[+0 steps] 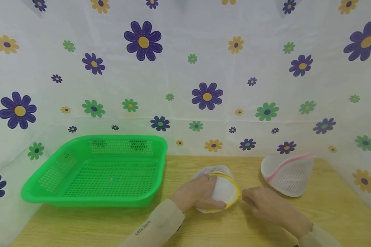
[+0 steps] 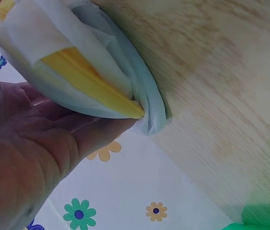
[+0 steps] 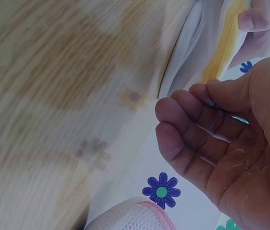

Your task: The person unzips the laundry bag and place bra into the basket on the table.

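Note:
A white mesh laundry bag with a yellow zipper (image 1: 225, 176) rests on the wooden table. My left hand (image 1: 201, 192) grips it from the left, thumb on the near side and fingers over the far side; in the left wrist view the fingers (image 2: 101, 136) lie along the bag's yellow zipper band (image 2: 87, 81). At the right end of that zipper, my right hand (image 1: 267, 207) pinches with thumb and index finger, the other fingers curled. The right wrist view shows the right fingertips (image 3: 199, 93) at the zipper's end; the pull itself is hidden between them.
A second white mesh laundry bag (image 1: 292, 178), with a pink zipper, stands to the right behind my right hand. On the left sits a large green plastic basket (image 1: 94, 199) with perforated sides. A flower-printed sheet (image 1: 179, 79) hangs behind the table (image 1: 222, 230).

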### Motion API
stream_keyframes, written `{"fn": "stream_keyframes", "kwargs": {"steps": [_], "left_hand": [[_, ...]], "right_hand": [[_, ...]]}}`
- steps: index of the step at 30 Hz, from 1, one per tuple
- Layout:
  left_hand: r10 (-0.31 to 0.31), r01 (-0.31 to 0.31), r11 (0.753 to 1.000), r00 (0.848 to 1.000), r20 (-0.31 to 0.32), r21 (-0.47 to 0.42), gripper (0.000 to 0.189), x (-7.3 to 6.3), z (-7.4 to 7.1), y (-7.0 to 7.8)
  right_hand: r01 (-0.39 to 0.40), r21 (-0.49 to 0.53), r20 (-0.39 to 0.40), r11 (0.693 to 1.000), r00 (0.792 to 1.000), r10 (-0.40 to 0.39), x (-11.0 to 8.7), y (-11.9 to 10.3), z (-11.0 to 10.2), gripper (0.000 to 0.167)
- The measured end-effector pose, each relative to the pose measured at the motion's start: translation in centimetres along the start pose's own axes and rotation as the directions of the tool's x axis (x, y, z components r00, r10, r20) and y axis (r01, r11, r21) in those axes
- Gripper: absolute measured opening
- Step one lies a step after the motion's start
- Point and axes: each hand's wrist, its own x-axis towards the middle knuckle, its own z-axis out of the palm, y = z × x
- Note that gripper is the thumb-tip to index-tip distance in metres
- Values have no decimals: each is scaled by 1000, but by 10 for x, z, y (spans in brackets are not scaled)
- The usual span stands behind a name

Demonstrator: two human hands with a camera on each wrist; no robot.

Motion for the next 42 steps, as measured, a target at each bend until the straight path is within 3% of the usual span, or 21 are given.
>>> {"fn": "stream_keyframes", "kwargs": {"steps": [22,31,42], "left_hand": [[-2,2,1000,1000,1,-15,89,1,2,0],[-19,19,1000,1000,15,-4,90,0,1,1],[-17,17,1000,1000,8,11,89,0,0,2]], "right_hand": [[-8,10,-8,1000,1000,8,-5,-5,0,30],[22,10,12,1000,1000,-22,-6,-6,-3,31],[29,2,-22,1000,999,-29,-8,-7,-1,30]]}}
